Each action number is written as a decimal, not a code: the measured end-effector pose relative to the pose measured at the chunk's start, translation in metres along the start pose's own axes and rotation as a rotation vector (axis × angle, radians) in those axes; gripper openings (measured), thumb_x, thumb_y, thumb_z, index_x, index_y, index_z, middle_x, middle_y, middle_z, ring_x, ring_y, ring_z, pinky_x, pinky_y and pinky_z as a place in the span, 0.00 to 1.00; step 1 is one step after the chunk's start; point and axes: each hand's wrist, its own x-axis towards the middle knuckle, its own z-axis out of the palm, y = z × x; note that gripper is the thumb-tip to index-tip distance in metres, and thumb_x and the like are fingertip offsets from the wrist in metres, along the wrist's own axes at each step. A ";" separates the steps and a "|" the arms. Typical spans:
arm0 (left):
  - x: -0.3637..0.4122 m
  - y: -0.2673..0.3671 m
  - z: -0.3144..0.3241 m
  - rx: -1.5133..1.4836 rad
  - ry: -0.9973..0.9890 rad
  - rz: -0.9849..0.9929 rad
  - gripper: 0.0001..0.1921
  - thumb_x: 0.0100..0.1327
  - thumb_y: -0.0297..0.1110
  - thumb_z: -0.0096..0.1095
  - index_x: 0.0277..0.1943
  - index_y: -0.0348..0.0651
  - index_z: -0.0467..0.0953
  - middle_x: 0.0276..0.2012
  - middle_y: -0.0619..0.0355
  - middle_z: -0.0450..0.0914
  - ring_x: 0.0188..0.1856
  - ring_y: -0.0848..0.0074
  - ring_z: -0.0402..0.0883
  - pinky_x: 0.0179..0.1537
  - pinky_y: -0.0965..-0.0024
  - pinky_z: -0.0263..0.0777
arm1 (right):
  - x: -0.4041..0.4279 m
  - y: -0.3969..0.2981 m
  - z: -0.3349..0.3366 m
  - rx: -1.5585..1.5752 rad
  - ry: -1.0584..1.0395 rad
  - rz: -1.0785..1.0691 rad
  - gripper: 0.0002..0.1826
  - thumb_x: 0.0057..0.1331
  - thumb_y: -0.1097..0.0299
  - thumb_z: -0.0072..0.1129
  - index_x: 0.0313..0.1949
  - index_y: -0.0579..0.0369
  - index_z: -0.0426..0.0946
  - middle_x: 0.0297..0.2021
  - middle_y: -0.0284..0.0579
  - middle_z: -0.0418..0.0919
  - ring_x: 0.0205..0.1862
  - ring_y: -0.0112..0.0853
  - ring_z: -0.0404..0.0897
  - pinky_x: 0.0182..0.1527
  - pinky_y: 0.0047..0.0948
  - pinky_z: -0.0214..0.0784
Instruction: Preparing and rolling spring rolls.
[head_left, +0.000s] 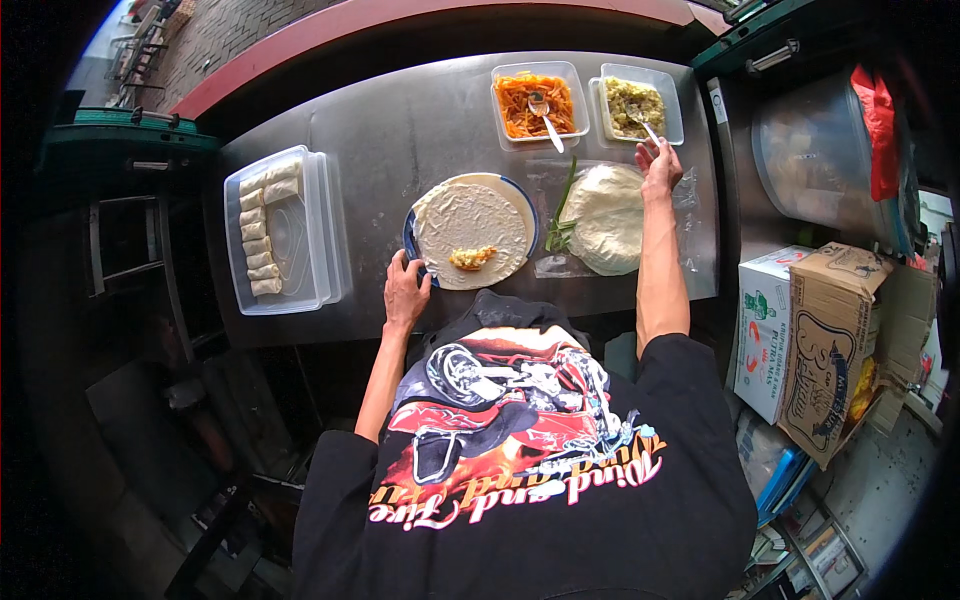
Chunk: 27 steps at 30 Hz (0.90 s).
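My right hand (660, 169) grips the handle of a metal spoon (651, 133), whose bowl lies in a pale, chopped filling (626, 101) in a clear plastic container. My left hand (405, 289) rests at the left rim of a blue-edged plate (530, 214), fingers apart. On that plate lies a round, thin wrapper (469, 217) that overhangs the rim. A small heap of orange and pale filling (472, 258) sits on the wrapper's near part. Under my right forearm, a stack of round wrappers (604, 221) lies on clear plastic, partly hidden by the arm.
Shredded orange filling (529, 97) with a spoon (547, 124) fills another container. Green strips (561, 217) lie beside the wrapper stack. At left, a clear box (315, 232) holds several rolled wrappers (259, 244). Cardboard boxes (825, 352) and a large clear tub (810, 165) stand right of the steel table (375, 135).
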 end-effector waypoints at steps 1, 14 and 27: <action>-0.001 0.001 0.001 0.008 0.029 0.014 0.16 0.59 0.33 0.70 0.49 0.41 0.79 0.63 0.43 0.68 0.63 0.50 0.71 0.59 0.53 0.71 | 0.001 0.001 0.000 -0.002 0.000 0.006 0.15 0.74 0.60 0.54 0.52 0.56 0.76 0.40 0.45 0.85 0.34 0.37 0.87 0.32 0.30 0.81; -0.018 0.019 0.022 0.004 0.007 0.272 0.15 0.54 0.34 0.73 0.44 0.44 0.80 0.49 0.56 0.78 0.55 0.63 0.76 0.53 0.60 0.69 | -0.064 0.003 -0.041 -0.259 0.031 -0.165 0.17 0.72 0.60 0.58 0.55 0.56 0.73 0.35 0.43 0.83 0.31 0.30 0.83 0.31 0.26 0.76; -0.018 0.017 0.032 0.015 -0.001 0.394 0.15 0.54 0.36 0.73 0.44 0.48 0.80 0.48 0.61 0.78 0.56 0.66 0.75 0.53 0.60 0.68 | -0.269 0.086 -0.023 -0.954 -0.978 -0.734 0.09 0.61 0.69 0.63 0.40 0.57 0.80 0.36 0.49 0.81 0.40 0.46 0.82 0.43 0.40 0.76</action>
